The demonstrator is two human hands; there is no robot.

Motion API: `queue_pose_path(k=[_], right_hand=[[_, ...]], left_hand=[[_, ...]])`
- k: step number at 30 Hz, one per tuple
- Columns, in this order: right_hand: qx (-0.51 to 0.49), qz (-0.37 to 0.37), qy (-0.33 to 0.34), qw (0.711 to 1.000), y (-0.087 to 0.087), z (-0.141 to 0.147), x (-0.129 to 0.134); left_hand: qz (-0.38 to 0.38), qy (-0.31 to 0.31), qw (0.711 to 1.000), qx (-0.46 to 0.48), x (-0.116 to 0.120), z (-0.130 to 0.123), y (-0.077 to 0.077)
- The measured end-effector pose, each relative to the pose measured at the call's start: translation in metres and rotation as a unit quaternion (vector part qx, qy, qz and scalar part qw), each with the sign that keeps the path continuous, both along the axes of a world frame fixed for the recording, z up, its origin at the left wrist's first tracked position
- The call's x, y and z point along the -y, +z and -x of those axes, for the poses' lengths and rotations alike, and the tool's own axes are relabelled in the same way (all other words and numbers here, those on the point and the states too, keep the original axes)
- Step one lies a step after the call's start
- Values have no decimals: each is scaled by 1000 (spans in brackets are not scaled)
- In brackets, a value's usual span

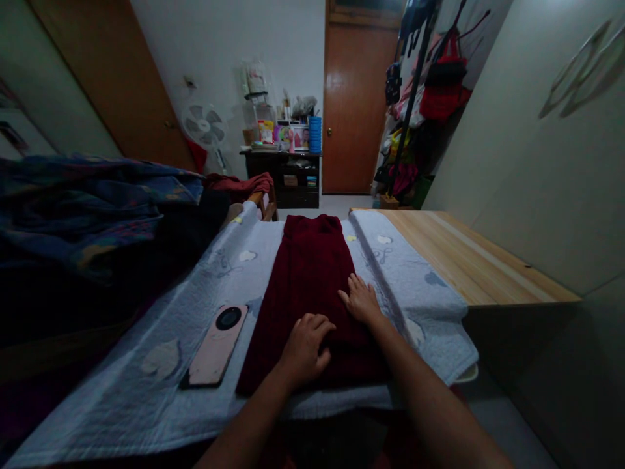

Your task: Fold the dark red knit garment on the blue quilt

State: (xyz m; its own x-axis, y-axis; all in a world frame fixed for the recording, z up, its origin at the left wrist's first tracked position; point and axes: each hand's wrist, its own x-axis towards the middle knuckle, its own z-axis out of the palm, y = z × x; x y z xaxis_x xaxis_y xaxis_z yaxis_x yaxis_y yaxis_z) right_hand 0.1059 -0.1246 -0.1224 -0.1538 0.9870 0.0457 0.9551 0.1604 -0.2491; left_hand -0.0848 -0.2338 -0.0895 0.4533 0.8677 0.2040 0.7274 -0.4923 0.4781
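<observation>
A dark red garment (312, 260), folded into a long panel, lies on a pale blue quilted cover (122, 404). My left hand (307, 342) rests on the near half of the garment, palm down, its fingers slightly bent and the thumb apart. Further up and to the right, my right hand (361, 299) lies flat at the garment's right edge with the fingers spread. Neither hand grips anything. Left of the garment lies a pink phone (217, 345), its round camera part facing up; it is apart from both hands.
Dark and patterned clothes (97, 202) are heaped at the left. Bare wooden board (469, 260) shows to the right of the cover, beside a pale cabinet (527, 143). Farther back stand a white fan (204, 125), a dark low cabinet (283, 179) and a brown door (359, 104).
</observation>
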Motion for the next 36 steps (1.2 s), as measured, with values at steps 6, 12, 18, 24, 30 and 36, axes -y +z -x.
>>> queue_pose_path(k=[6, 12, 18, 24, 30, 36], right_hand=[[-6, 22, 22, 1000, 4, -2, 10], [-15, 1, 41, 999, -2, -8, 27], [-25, -3, 63, 998, -5, -16, 46], [-48, -33, 102, 993, 6, -24, 68], [-119, -26, 62, 991, 31, -27, 56], [-266, -79, 20, 960, 29, -23, -6]], left_hand=[[1, 5, 1000, 1, 2, 0, 1], [-8, 2, 1000, -21, 2, -1, 2], [-37, 8, 993, -112, 4, -9, 12], [-39, 14, 991, -125, 3, -12, 13], [-39, 7, 995, -89, 3, -12, 10], [-62, 14, 998, -28, 4, -11, -2]])
